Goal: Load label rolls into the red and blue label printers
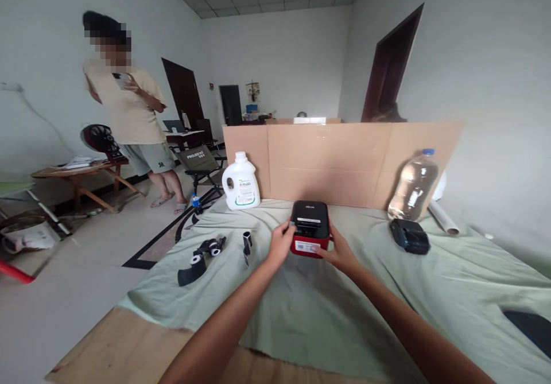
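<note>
Two bare forearms reach forward over a wooden surface (129,338) draped with a pale green cloth (387,292). The left hand (280,243) and right hand (340,252) flank a small red-and-black label printer (310,227), which sits mid-cloth in front of a cardboard screen (344,160). The fingers of each hand are curled against its sides, thumbs toward the front; a full grip cannot be confirmed. The printer looks rigid, compact and fairly light, with smooth plastic that may slip; the two side walls seem the best hold. Its rear and underside are hidden. Nearby lie black label rolls (202,258), a white detergent jug (241,182), a clear water bottle (414,186) and a second dark device (408,236), hard to identify.
</note>
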{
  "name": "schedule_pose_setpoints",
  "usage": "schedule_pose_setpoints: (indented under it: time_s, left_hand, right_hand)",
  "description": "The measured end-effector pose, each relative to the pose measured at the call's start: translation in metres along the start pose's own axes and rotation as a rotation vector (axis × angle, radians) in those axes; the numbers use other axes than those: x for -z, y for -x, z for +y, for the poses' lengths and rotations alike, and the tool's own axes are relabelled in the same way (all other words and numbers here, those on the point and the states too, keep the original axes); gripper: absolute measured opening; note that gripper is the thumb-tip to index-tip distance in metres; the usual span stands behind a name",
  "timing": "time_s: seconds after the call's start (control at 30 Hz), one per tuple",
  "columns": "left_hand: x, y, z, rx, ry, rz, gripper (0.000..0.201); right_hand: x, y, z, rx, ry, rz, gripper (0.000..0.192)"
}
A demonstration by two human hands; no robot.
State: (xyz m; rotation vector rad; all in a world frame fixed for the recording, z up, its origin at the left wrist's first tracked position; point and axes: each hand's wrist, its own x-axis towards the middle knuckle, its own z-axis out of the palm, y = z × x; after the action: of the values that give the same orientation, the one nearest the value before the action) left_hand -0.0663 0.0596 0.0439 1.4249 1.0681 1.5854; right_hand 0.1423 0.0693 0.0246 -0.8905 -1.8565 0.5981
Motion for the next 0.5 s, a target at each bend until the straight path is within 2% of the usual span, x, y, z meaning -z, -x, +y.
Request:
schedule_pose_setpoints:
  time_s: [0.13, 0.27, 0.37, 0.5]
  left_hand:
    - [0.080, -0.058, 0.000, 0.014, -0.094, 0.173, 0.035]
    - [0.151, -0.087, -0.017, 0.101, -0.189, 0.327, 0.032]
    - [0.184, -0.089, -0.035, 0.145, -0.238, 0.385, 0.032]
    - [0.201, -0.093, -0.055, 0.171, -0.300, 0.433, 0.033]
  right_hand:
    - [-0.072, -0.082, -0.016, 0.060, -0.077, -0.040, 0.102]
    - [-0.149, -0.132, -0.009, 0.068, -0.165, -0.130, 0.089]
    - [-0.192, -0.145, 0.004, 0.058, -0.196, -0.182, 0.082]
    - [-0.221, -0.153, 0.013, 0.036, -0.206, -0.196, 0.079]
